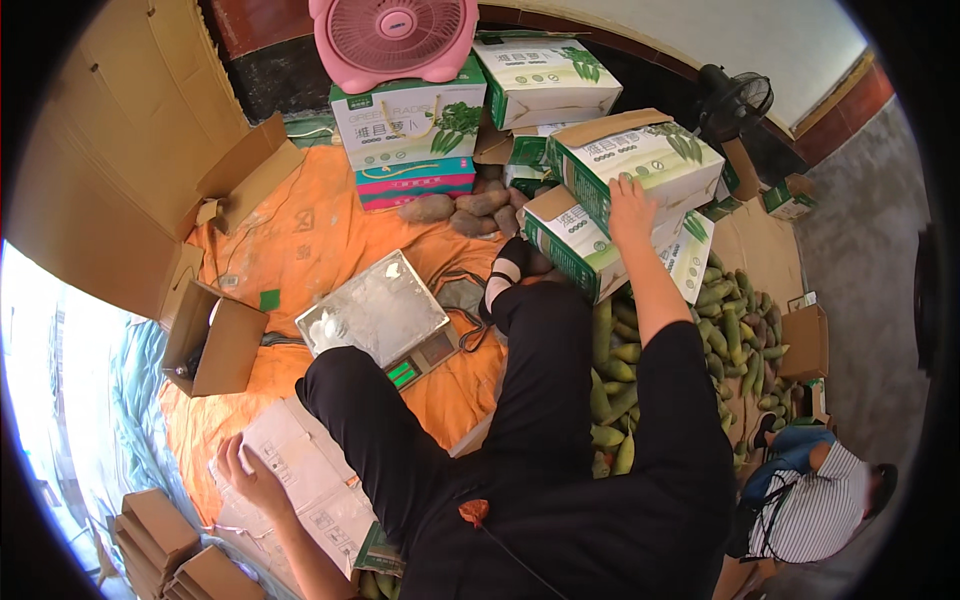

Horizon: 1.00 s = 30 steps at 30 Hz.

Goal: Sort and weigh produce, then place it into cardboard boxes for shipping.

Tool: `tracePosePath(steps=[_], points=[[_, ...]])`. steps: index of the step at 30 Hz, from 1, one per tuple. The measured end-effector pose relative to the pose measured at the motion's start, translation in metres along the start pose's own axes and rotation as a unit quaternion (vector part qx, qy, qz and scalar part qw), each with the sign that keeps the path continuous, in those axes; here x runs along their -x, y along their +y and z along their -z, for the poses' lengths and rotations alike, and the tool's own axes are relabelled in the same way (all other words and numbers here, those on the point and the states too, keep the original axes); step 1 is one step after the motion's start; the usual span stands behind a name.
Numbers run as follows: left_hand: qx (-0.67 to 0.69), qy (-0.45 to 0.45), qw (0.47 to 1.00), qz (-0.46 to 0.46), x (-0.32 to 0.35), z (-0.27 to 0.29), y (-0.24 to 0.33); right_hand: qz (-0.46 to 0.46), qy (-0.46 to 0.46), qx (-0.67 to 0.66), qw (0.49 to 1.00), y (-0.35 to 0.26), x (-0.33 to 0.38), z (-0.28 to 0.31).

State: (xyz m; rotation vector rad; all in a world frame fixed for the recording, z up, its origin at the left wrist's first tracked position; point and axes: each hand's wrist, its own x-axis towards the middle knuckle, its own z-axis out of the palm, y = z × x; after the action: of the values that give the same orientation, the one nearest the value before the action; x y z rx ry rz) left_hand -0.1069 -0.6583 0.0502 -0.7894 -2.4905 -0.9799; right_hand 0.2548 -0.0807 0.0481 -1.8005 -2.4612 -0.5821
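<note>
My right hand (pixel 632 212) reaches forward to a white and green radish carton (pixel 665 150). Its fingers hook over the near corner of this carton, which leans on another white and green carton (pixel 572 240). Down at the left, my left hand (pixel 250 478) is empty, its fingers apart over a flattened cardboard sheet (pixel 310 455). Between my legs and the far boxes lies a scale (pixel 385 305) with a metal platform and a lit green display. A whitish object (pixel 328 330) sits at the platform's near left corner, partly hidden by my knee.
Many green radishes (pixel 735 335) are heaped at my right. Brown tubers (pixel 470 212) lie by stacked gift boxes (pixel 410 125) topped by a pink fan (pixel 395 35). An open carton (pixel 215 340) stands on the orange sheet (pixel 290 230). Another person (pixel 815 500) is at lower right.
</note>
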Motion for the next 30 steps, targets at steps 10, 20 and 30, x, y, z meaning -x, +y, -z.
tracePosePath(steps=[10,20,30], points=[[0.066,-0.049,0.986,-0.146,-0.044,-0.070,0.076,-0.039,0.139,-0.093,0.985,0.094,0.059,-0.028],[0.180,-0.127,0.969,-0.115,-0.068,-0.107,0.130,0.025,0.259,-0.190,0.947,0.050,-0.018,0.031],[0.112,-0.291,0.918,-0.246,-0.071,-0.154,0.181,0.170,-0.017,-0.123,0.978,-0.131,-0.154,0.007]])
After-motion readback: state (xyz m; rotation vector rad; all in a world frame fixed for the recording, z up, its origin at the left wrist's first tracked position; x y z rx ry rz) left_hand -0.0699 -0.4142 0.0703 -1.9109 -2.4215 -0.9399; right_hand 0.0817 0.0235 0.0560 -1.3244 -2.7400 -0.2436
